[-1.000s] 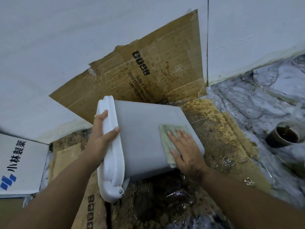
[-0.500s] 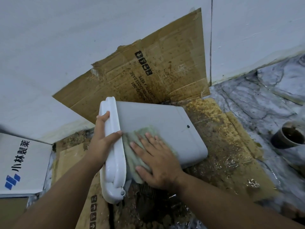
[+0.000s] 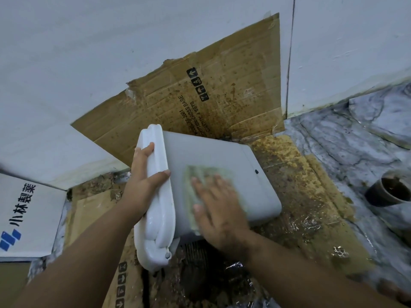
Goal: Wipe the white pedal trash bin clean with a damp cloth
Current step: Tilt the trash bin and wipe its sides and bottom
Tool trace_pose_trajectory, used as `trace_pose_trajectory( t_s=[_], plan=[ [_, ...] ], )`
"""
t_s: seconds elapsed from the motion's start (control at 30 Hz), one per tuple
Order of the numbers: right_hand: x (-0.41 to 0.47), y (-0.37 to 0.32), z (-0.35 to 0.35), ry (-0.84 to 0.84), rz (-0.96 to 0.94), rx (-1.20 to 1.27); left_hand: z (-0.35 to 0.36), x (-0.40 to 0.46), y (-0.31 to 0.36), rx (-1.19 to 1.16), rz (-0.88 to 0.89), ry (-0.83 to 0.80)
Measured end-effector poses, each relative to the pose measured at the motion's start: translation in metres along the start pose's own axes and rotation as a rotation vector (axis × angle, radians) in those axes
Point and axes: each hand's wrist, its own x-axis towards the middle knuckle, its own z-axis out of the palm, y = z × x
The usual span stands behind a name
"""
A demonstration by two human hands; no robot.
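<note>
The white pedal trash bin [image 3: 218,174] lies tipped on its side in the middle of the scene, on stained cardboard [image 3: 295,196] spread over the floor, its lid end pointing left and its base pointing right toward the far wall corner. It looks like thin moulded plastic: light enough to steady with one hand, stiff along the rim and lid but likely to flex a little in the broad flat side panel, and smooth enough to turn slick once wet. The sensible place to hold it is the thick lid [image 3: 155,196] and rim, where there is an edge to hook onto, and that is where the left hand [image 3: 142,185] sits, fingers curled over the far side of the lid and the thumb hooked across its near edge against the bin body, clamping the lid closed. The right hand [image 3: 220,210] lies flat with fingers straight and slightly spread, pressing the damp cloth [image 3: 200,176], a soft greenish rag, against the upward-facing side panel near the lid end; the hand and cloth are blurred, so fine detail of the fingertips is unclear. A dark cup [image 3: 391,190] stands well apart at the right.
</note>
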Motion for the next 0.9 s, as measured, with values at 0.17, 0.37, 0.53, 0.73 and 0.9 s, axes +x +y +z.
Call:
trace_pose_trajectory(
  t_s=[0.17,0.37,0.53,0.73,0.9],
  plan=[
    [0.047,0.016,-0.013,-0.172,-0.125,-0.008,-0.002,-0.003,-0.002,-0.015,-0.013,-0.016],
    [0.048,0.152,-0.019,-0.119,0.453,-0.094,0.002,-0.002,0.003,0.024,0.000,-0.017],
    [0.043,0.118,-0.015,-0.172,0.480,-0.103,0.003,0.004,0.002,0.057,0.008,-0.001],
    [0.058,-0.011,-0.006,-0.197,-0.159,0.031,-0.004,0.006,-0.005,0.006,-0.001,-0.003],
    [0.082,0.060,-0.012,-0.181,-0.024,0.043,-0.008,0.002,-0.007,0.014,-0.023,-0.029]
  ],
)
